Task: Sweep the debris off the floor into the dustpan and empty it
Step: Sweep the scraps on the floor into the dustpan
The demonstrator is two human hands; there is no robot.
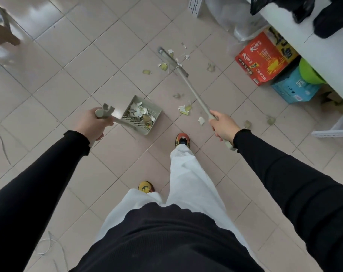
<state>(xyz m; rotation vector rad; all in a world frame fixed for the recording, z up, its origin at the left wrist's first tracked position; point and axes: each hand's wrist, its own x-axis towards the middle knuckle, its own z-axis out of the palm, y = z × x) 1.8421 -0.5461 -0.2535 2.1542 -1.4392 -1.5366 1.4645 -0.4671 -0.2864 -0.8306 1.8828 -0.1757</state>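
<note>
A grey-green dustpan [134,102] stands on the pink tiled floor, holding a pile of white and yellow scraps. My left hand [92,124] grips the top of its long handle. My right hand [223,127] grips the grey handle of a flat broom [173,62], whose head rests on the floor far ahead, to the right of the pan. Loose paper and yellow debris [184,109] lies scattered between the broom head and my right hand, with more bits around the broom head.
A red carton [264,57] and a blue box [293,88] sit under a white table [327,50] at the right. A wooden stool leg [4,34] is at the far left. My right foot [183,140] stands beside the pan.
</note>
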